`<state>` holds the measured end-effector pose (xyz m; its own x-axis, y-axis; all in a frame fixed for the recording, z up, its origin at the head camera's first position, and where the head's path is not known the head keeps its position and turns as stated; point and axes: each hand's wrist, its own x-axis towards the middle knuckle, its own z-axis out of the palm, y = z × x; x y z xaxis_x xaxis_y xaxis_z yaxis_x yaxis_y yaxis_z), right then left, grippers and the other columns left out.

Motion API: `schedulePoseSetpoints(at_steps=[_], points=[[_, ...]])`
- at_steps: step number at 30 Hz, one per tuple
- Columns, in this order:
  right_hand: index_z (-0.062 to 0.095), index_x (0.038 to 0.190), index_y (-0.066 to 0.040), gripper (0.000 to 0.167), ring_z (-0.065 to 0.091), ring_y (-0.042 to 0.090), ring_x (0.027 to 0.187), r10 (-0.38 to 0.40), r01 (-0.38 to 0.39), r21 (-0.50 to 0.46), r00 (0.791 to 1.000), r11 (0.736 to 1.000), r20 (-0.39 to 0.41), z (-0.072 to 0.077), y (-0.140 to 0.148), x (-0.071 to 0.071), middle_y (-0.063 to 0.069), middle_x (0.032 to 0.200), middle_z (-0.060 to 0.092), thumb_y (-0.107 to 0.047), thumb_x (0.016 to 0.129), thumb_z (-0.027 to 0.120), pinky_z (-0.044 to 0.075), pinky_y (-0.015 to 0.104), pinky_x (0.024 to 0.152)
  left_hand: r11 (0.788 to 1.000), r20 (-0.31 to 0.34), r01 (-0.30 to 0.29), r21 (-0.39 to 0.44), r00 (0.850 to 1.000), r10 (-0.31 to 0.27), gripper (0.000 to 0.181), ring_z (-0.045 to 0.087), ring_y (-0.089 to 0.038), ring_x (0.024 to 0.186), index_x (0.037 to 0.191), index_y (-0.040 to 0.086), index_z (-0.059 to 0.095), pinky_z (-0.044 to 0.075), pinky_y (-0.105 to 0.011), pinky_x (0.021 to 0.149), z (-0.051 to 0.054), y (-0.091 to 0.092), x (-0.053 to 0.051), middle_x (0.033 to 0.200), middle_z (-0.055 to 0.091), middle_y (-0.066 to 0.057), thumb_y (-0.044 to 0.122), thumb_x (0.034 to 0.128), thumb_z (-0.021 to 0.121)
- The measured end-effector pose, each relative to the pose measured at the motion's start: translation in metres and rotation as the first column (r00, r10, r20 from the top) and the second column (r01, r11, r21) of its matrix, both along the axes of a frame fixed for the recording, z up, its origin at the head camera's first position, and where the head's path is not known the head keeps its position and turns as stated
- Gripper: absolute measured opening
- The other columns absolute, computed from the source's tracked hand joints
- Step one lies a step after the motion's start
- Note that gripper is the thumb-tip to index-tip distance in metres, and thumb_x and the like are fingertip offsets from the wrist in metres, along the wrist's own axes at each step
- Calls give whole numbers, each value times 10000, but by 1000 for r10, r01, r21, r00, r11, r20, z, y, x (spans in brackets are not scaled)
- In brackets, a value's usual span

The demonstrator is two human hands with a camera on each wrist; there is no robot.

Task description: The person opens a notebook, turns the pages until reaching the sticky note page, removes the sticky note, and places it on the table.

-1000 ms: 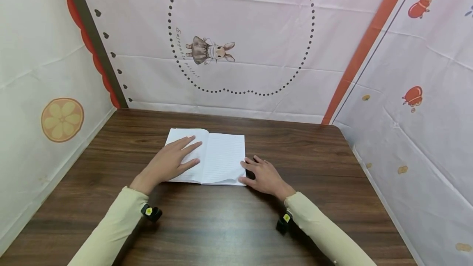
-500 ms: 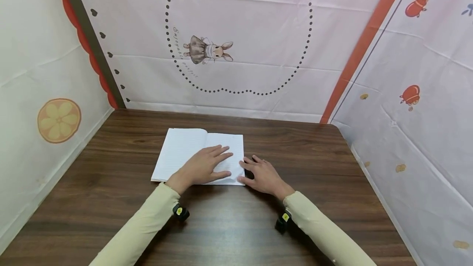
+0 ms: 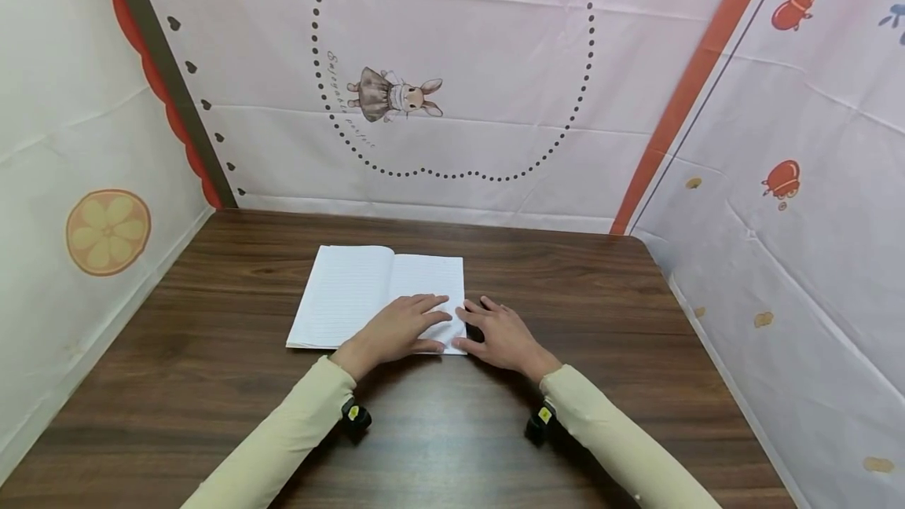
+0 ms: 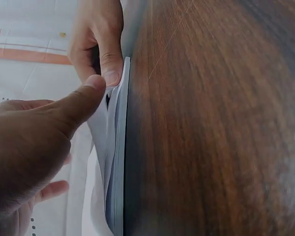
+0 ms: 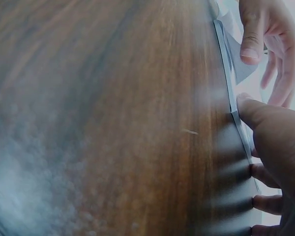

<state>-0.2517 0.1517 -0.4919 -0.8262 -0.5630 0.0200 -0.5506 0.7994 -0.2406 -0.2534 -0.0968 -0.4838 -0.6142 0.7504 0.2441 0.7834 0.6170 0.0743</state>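
Note:
An open lined notebook (image 3: 346,289) lies flat on the wooden table, its pages white. Over the lower part of its right page is my left hand (image 3: 401,328), fingers spread and fairly straight. My right hand (image 3: 503,338) rests at the notebook's right edge, its thumb on the lower right corner and its fingertips by the side edge. In the left wrist view, loose pages (image 4: 101,162) bulge up from the cover near both thumbs. The right wrist view has a lifted page corner (image 5: 241,61) beneath the left hand's thumb; whether they touch, I cannot tell.
The dark brown wooden table (image 3: 608,305) extends around the notebook. White printed cloth walls (image 3: 459,100) enclose it at the back and both sides. A small black camera is strapped to each wrist, below the hands.
My left hand has swept right from the left page to the right page, then slightly nearer. The left page is now uncovered. The right hand has stayed at the edge.

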Motion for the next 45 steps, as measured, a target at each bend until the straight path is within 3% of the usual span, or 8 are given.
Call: schedulePoseSetpoints(at_steps=[7, 12, 18, 22, 26, 32, 36, 45], points=[[474, 1550, -216, 677, 349, 373, 1496, 6, -6, 3, 1000, 1000, -6, 0, 1, -1, 41, 1602, 428, -604, 999, 543, 368, 638, 1127, 998, -37, 51, 48, 998, -49, 390, 557, -279, 1330, 1231, 167, 706, 464, -470, 1087, 2, 0, -1, 1468, 565, -99, 405, 925, 750], [479, 1547, -209, 678, 359, 372, 1492, 7, -7, -1, 1000, 1000, -10, 1, 1, 0, 42, 1595, 440, -598, 997, 553, 372, 632, 1126, 998, -101, 47, 29, 994, -44, 286, 578, -271, 1307, 1134, 163, 751, 473, -450, 1082, 5, -2, -1, 1423, 608, -85, 362, 929, 756], [425, 1575, -206, 728, 377, 346, 1487, -16, 16, 9, 1000, 1000, -15, 0, 0, 1, 49, 1555, 499, -604, 984, 574, 376, 617, 1129, 999, -182, -27, 41, 983, 34, 79, 608, -259, 1259, 963, 160, 762, 504, -442, 1037, 3, -5, -2, 1353, 664, -66, 238, 947, 754], [349, 1609, -196, 798, 405, 340, 1472, -35, 36, 24, 999, 999, -24, 0, -1, 0, 102, 1488, 566, -627, 975, 569, 392, 608, 1119, 990, -203, -110, 92, 971, 127, 77, 627, -271, 1220, 907, 125, 738, 534, -446, 974, 0, -7, -4, 1312, 685, -75, 197, 931, 749], [288, 1631, -174, 852, 413, 345, 1465, -39, 40, 29, 999, 999, -30, -1, -1, 0, 151, 1466, 577, -637, 972, 566, 396, 599, 1120, 966, -207, -201, 162, 950, 233, 93, 640, -288, 1188, 875, 99, 718, 548, -459, 927, -1, -7, -5, 1272, 705, -94, 183, 913, 714], [318, 1622, -194, 810, 406, 370, 1466, -9, 8, -14, 999, 1000, -41, -3, 1, 1, 123, 1484, 566, -599, 977, 592, 372, 616, 1134, 922, -250, -290, 258, 901, 354, 108, 670, -312, 1133, 866, 58, 727, 561, -475, 892, 3, -11, -6, 1228, 723, -120, 159, 885, 694], [450, 1562, -211, 692, 370, 375, 1486, 16, -17, -28, 999, 999, -33, -2, 3, 2, 74, 1570, 476, -580, 991, 581, 349, 629, 1145, 890, -227, -329, 317, 884, 408, 110, 668, -346, 1128, 896, 37, 735, 558, -503, 879, 8, -19, -4, 1238, 714, -149, 137, 874, 697], [475, 1548, -195, 668, 333, 394, 1501, 35, -35, -38, 999, 999, -3, 0, 3, 2, 91, 1597, 434, -563, 1000, 577, 321, 646, 1155, 818, -201, -358, 450, 852, 484, 140, 660, -406, 1087, 922, -1, 718, 551, -535, 788, 22, -47, -3, 1232, 694, -181, 120, 870, 672]])
